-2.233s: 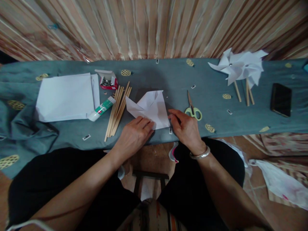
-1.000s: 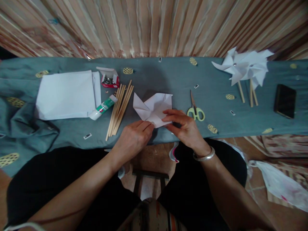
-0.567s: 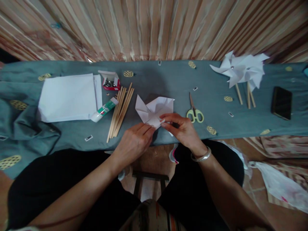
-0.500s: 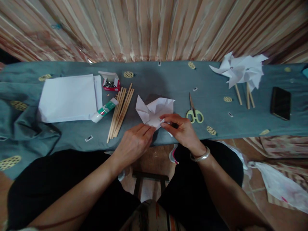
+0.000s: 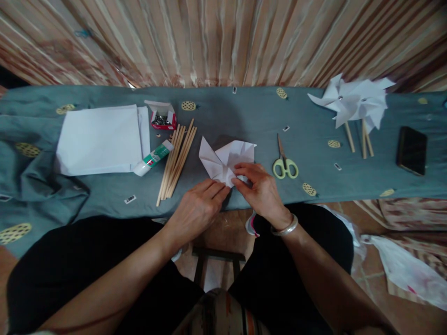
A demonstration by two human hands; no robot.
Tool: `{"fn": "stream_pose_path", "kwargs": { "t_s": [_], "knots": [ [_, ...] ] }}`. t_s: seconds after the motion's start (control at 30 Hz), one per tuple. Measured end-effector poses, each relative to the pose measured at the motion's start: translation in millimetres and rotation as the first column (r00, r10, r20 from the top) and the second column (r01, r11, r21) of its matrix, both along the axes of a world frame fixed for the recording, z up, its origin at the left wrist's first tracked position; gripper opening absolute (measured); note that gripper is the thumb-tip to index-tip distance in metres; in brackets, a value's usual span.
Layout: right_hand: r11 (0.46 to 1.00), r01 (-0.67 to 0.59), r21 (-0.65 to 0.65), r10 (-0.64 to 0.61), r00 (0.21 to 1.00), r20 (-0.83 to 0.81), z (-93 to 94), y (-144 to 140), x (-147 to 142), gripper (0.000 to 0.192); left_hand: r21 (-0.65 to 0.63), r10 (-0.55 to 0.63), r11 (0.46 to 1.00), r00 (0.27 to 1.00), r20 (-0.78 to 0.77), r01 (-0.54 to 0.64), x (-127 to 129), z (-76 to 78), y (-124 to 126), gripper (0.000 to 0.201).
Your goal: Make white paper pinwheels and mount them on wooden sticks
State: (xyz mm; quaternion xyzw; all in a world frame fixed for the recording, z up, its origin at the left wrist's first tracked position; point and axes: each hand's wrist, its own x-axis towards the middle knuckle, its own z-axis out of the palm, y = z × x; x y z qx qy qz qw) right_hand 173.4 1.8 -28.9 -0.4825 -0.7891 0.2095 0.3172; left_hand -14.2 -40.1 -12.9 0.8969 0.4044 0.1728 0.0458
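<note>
- Paper, half-folded pinwheel sheet, lies near the tabletop's front edge, at mid-length.
- Your right hand pinches its near corner, grip clenched on the paper.
- Your left hand presses flat beside it, grip released.
- Scissors lie just right; wooden sticks left.

White paper sheet: partly folded, flaps raised into points, creased. Lies near the table's front edge, about midway along it, its near corner pinched under fingers.
</note>
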Motion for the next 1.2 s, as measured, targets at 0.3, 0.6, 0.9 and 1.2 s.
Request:
{"fn": "stream_pose_path", "kwargs": {
  "t_s": [0.3,0.6,0.9,1.2],
  "knots": [
    [1.000,0.013,0.028,-0.013,1.000,0.000,-2.3,-2.0,-0.6,0.012,0.022,0.011,1.000,1.000,0.008,-0.011,1.1,-0.6,1.1,0.023],
    [0.999,0.016,0.034,-0.016,1.000,0.006,-3.1,-2.4,-2.7,0.012,0.006,0.029,1.000,1.000,-0.012,-0.029,1.7,-1.0,3.0,0.021],
    [0.999,0.004,0.043,-0.005,1.000,0.021,-3.1,-2.3,-4.5,0.016,-0.006,0.040,0.999,0.999,-0.031,-0.040,1.3,-0.2,3.9,0.021],
    [0.999,-0.022,0.039,0.021,0.999,0.045,-5.5,-2.9,-4.0,0.023,-0.021,0.047,0.999,0.998,-0.043,-0.048,1.8,0.3,3.1,0.022]
  ]
}}
